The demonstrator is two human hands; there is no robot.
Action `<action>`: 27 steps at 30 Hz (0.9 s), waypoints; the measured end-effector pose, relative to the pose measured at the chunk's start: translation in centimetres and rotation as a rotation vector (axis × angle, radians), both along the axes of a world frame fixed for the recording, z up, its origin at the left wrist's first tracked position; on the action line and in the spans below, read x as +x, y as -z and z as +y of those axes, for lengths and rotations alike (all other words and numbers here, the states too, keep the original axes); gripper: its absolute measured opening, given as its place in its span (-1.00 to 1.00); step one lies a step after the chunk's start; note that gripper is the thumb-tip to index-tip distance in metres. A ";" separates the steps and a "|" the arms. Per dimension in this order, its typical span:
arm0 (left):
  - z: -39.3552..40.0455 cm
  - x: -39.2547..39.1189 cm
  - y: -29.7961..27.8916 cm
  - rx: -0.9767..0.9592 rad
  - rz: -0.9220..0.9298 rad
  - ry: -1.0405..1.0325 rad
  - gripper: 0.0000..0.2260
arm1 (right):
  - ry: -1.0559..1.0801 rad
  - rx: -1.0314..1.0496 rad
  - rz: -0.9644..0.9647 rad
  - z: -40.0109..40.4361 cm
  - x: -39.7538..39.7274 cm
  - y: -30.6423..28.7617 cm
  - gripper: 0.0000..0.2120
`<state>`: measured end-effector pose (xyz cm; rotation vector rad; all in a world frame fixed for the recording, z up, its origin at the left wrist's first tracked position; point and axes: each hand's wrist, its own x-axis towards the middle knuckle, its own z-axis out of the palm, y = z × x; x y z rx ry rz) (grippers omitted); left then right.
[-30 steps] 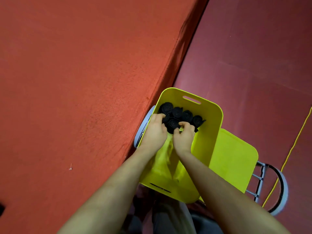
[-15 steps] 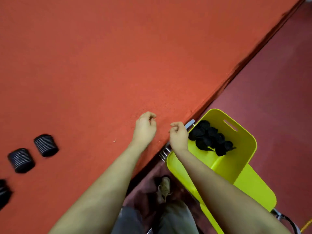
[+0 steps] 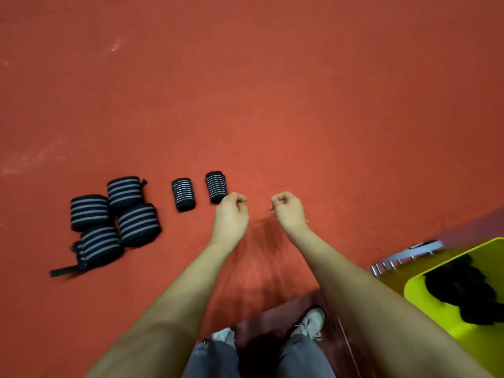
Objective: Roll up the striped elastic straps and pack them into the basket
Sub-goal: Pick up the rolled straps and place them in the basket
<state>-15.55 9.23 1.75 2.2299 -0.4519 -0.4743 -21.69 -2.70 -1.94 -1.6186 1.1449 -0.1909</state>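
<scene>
Both my left hand point(image 3: 231, 212) and right hand point(image 3: 287, 211) hover over the red table point(image 3: 272, 105) with fingers loosely curled, holding nothing. The nearest small striped roll point(image 3: 216, 186) lies just beside my left knuckles, while the yellow basket point(image 3: 441, 317) sits low at my right with dark rolls point(image 3: 463, 293) inside. My worry is the four larger rolls point(image 3: 114, 219): one trails a loose strap end point(image 3: 64, 270), so a careless grab there could let it unwind.

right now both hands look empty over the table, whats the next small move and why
Probably the left hand closing on the nearest small roll: it lies just beyond those fingers, already rolled, while the right hand holds nothing and the basket has room.
</scene>
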 end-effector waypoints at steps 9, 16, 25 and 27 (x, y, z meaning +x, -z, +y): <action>7.0 10.8 2.0 0.215 0.105 -0.076 -0.76 | -0.136 0.038 0.072 6.5 10.8 1.1 -0.89; 7.0 15.2 4.9 0.347 0.191 -0.093 -0.60 | -0.288 -0.097 0.290 5.4 15.4 4.1 -0.69; 5.6 18.5 9.0 0.334 0.327 -0.200 -0.70 | -0.386 -0.056 0.260 4.0 17.3 8.5 -0.58; 5.6 18.7 9.4 0.311 0.334 -0.235 -0.62 | -0.405 -0.008 0.218 4.2 17.4 8.7 -0.62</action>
